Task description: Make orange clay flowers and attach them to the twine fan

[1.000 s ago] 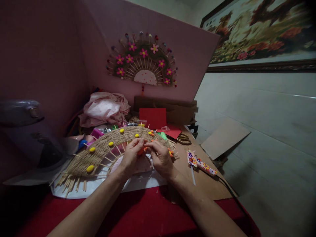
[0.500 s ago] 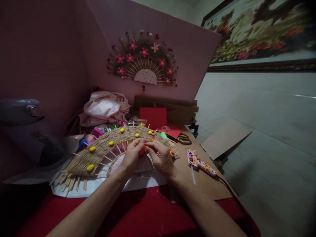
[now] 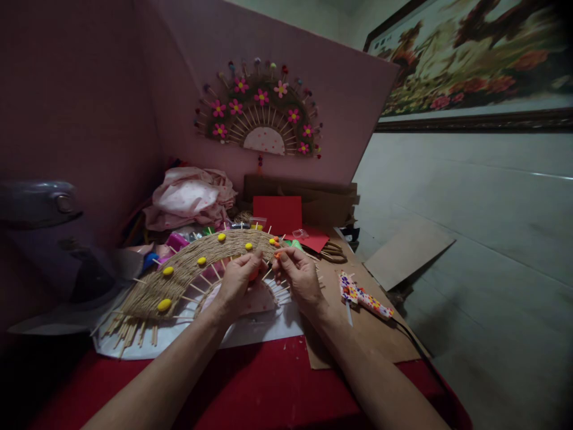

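Pinched fingers of my right hand (image 3: 301,279) hold a small orange piece (image 3: 278,255) over the right part of a twine-wrapped fan (image 3: 147,286). My left hand (image 3: 240,278) is closed around a larger orange lump (image 3: 254,274), mostly hidden by the fingers. A narrow gap separates the two hands. Yellow ovals such as this one (image 3: 164,305) dot the fan's arc, and sticks radiate through it. Below the hands is the fan's pink dotted half-round centre (image 3: 258,298). A few orange petals lie beside a yellow oval near the fan's upper right.
A flower-patterned glue gun (image 3: 364,296) with a cord lies on brown cardboard (image 3: 331,349) at the right. Behind are scissors (image 3: 335,252), red sheets (image 3: 277,214) and bunched pink cloth (image 3: 190,194). A finished fan (image 3: 264,138) hangs on the pink board.
My hands have moved apart. My right hand has shifted slightly right with the small orange piece between its fingertips, while the orange lump stays in my left hand.
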Available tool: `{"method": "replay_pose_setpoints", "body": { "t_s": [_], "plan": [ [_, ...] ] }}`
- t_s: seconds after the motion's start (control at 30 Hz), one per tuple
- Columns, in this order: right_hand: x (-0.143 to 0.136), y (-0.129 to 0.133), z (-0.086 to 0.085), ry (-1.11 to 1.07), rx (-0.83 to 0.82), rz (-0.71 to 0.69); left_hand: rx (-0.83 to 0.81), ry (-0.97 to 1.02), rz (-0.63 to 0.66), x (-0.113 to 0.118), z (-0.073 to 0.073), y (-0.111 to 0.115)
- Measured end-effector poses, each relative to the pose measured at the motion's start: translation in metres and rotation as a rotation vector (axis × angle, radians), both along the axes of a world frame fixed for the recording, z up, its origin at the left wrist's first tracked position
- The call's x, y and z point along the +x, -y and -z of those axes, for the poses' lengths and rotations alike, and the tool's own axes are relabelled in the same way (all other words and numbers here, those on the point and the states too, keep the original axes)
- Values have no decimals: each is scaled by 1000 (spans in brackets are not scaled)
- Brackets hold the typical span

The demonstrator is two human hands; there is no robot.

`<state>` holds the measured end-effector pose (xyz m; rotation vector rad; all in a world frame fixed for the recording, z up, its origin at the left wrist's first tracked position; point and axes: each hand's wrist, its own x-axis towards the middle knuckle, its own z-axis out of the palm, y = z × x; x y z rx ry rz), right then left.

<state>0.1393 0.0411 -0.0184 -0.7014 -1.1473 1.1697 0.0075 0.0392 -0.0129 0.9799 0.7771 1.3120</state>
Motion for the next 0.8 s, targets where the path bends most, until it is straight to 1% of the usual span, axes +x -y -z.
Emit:
{"method": "replay_pose_setpoints", "body": {
  "t_s": [0.07, 0.17, 0.23, 0.3, 0.37, 0.47, 0.6, 0.7, 0.8],
  "plan": [
    [0, -1, 1, 2, -3, -17, -2, -66, -7, 1, -3, 3],
    [0, -1, 3, 62, 21, 51, 19, -80, 3, 2, -6, 5],
    [2, -1, 2, 167, 90, 130, 31, -66, 61, 3, -6, 6],
    [3, 0, 0, 281, 203, 195, 12, -57, 125, 3, -6, 6],
    [3, 2, -2, 364, 292, 212, -17, -30, 149, 2, -5, 5],
    [4, 4, -4, 406, 298, 208, -31, 26, 136, 1, -3, 4],
    [4, 5, -3, 423, 324, 234, -22, 32, 150, 1, -3, 4],
    [4, 5, -2, 426, 326, 230, -70, 34, 146, 2, -5, 6],
    [3, 5, -1, 425, 341, 256, -109, 14, 171, 2, -6, 7]
  ]
}}
